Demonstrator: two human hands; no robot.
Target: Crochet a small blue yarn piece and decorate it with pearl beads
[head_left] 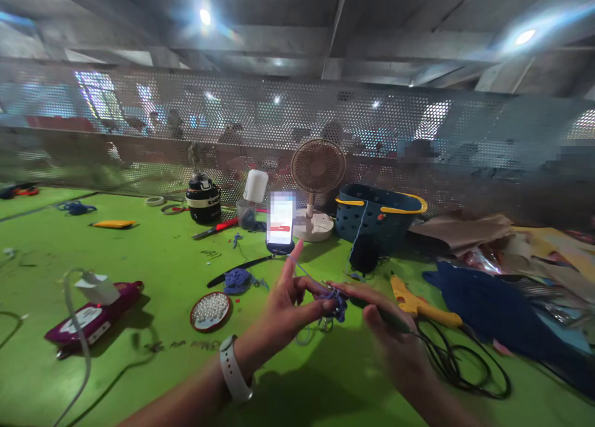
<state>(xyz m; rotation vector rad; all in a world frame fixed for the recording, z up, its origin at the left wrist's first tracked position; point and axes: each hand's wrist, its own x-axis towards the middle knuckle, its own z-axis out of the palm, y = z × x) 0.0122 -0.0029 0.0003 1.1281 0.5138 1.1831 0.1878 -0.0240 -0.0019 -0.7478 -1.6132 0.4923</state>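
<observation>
My left hand (pixel 290 300) pinches a small piece of blue-purple crochet (pixel 339 306) between thumb and fingers, its index finger raised with yarn (pixel 304 271) running over it. Closed round the dark green handle of a crochet hook (pixel 393 320), my right hand (pixel 395 334) points the hook's tip at the crochet piece. A loop of pale yarn hangs below the work. To the left lie a purple-blue yarn bundle (pixel 237 281) and a small red-rimmed dish (pixel 211 310) of white pearl beads. A lit phone (pixel 281 219) stands upright beyond my left hand.
Behind the phone stand a desk fan (pixel 318 167) and a blue basket (pixel 372 213) with yellow handles. A yellow glue gun (pixel 418 304) with a coiled black cable lies at right, near dark blue fabric (pixel 493 312). A purple power strip (pixel 95 318) sits at left; a perforated screen (pixel 260 117) borders the green table.
</observation>
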